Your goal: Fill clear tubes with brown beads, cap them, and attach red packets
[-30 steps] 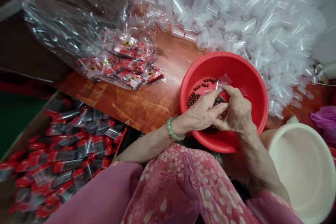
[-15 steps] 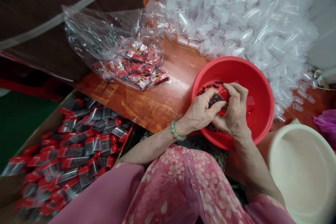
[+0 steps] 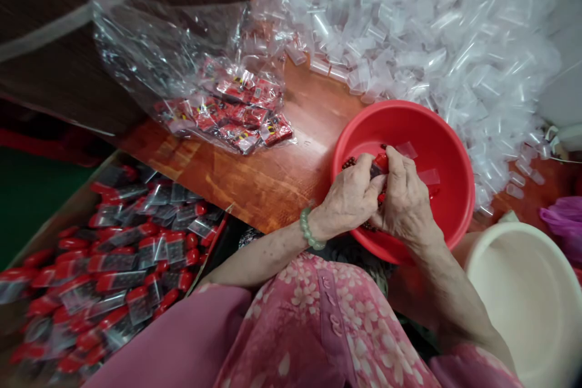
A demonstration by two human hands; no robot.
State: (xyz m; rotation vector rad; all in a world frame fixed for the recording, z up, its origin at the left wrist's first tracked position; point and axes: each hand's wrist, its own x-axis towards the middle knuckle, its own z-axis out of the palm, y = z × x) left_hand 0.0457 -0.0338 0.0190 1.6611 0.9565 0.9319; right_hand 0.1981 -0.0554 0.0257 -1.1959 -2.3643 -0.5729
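Both my hands meet over the near side of a red plastic basin (image 3: 448,151). My left hand (image 3: 348,200), with a green bead bracelet at the wrist, and my right hand (image 3: 404,200) are closed together on a small clear packet with a red top (image 3: 381,165) filled with dark beads. Loose dark brown beads (image 3: 349,163) lie in the basin just beyond my left fingers. Two clear empty sleeves (image 3: 430,177) rest inside the basin to the right of my right thumb.
A big heap of clear empty sleeves (image 3: 409,30) covers the far right of the wooden table (image 3: 254,176). A clear bag of red labels (image 3: 236,109) lies left of the basin. A box of filled red-topped packets (image 3: 118,248) sits lower left. A cream bucket (image 3: 527,297) stands lower right.
My hands have closed tighter round the packet and shifted slightly toward the basin's near rim. The view has swung a little, so everything sits slightly lower and to the right.
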